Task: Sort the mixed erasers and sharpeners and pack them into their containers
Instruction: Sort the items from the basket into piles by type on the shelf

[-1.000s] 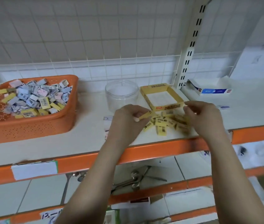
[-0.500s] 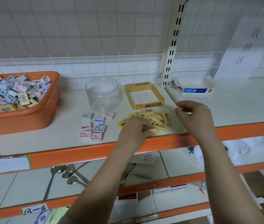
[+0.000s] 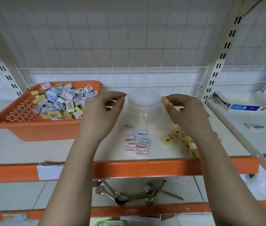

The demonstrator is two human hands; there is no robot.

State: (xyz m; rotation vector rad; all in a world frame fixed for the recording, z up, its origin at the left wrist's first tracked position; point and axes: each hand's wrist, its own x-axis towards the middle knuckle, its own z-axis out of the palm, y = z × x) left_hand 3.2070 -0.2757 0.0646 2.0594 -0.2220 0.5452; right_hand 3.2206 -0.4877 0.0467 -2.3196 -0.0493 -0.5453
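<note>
progress: early days imo, I've only got two small piles sorted out
sharpeners [image 3: 138,141]: pink/blue bunch, below and between my hands
yellow erasers [image 3: 178,139]: under my right wrist
left hand [image 3: 102,115]: loosely curled, empty, just right of the orange basket [image 3: 36,131]
right hand [image 3: 188,112]: fingertips pinching the yellow box [image 3: 165,100] rim
basket: still heaped with mixed stuff
clear jar [image 3: 144,101]: between my hands, looks empty
</note>
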